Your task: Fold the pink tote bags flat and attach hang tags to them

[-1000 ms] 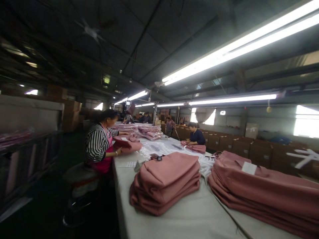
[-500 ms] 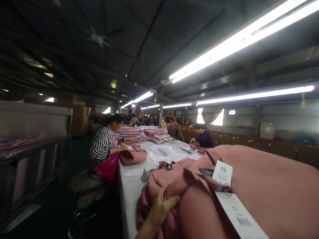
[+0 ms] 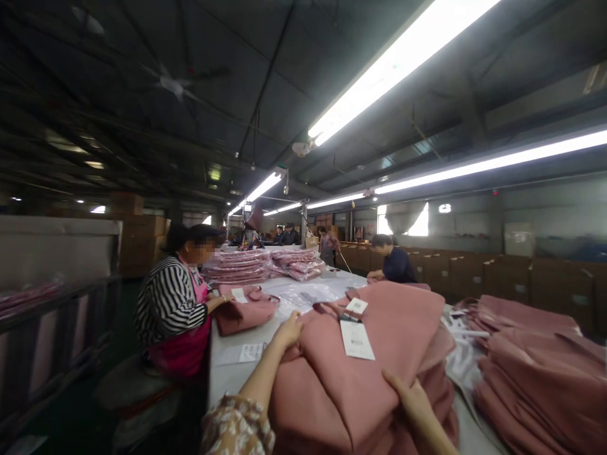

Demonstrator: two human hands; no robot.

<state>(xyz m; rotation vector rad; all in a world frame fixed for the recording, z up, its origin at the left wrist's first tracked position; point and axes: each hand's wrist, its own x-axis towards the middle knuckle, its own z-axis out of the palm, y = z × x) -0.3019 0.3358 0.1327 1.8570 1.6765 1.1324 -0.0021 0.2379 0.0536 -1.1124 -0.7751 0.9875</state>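
Note:
A dusty-pink cloth bag lies flat on top of a stack of similar pink bags on the table in front of me. White paper tags hang from the strap at its far end and rest on the cloth. My left hand is closed on the bag's far left edge, its fingertips partly hidden. At the near right edge, my right hand grips the cloth with the thumb on top; the fingers underneath are mostly hidden.
On the white table, a second pile of pink bags lies at right. Plastic-wrapped pink packs are stacked farther back. A co-worker in stripes handles a pink bag at left. Another person leans in opposite.
The large pink bag that filled the right side now lies flat on the stack, farther from me. My right hand has come into view at its edge. My left hand has moved up and forward.

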